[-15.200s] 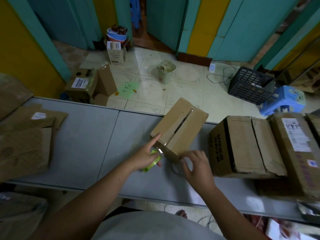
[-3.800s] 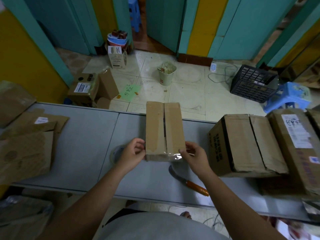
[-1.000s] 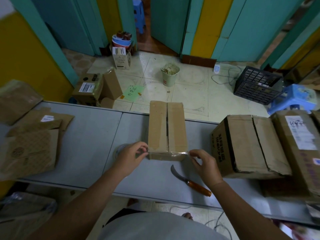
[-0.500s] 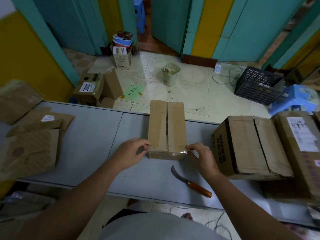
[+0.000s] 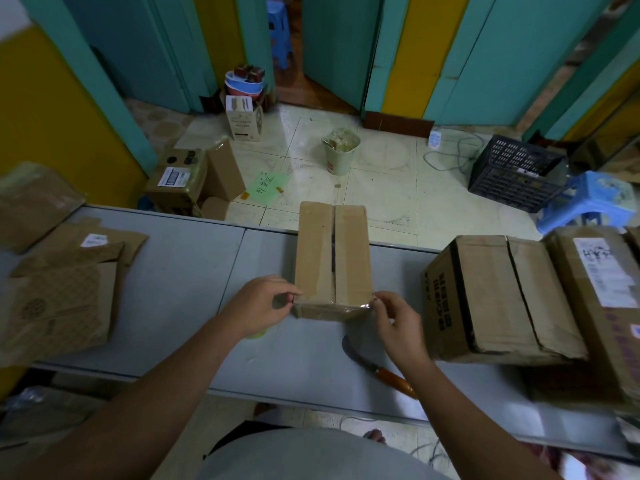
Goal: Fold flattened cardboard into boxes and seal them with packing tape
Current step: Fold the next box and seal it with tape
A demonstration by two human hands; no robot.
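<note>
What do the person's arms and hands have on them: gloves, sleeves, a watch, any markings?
The left hand and right hand are bare: no gloves, rings or watch show. Both forearms are uncovered down to the frame's edge, with no sleeve in view. A grey shirt covers the torso.
</note>
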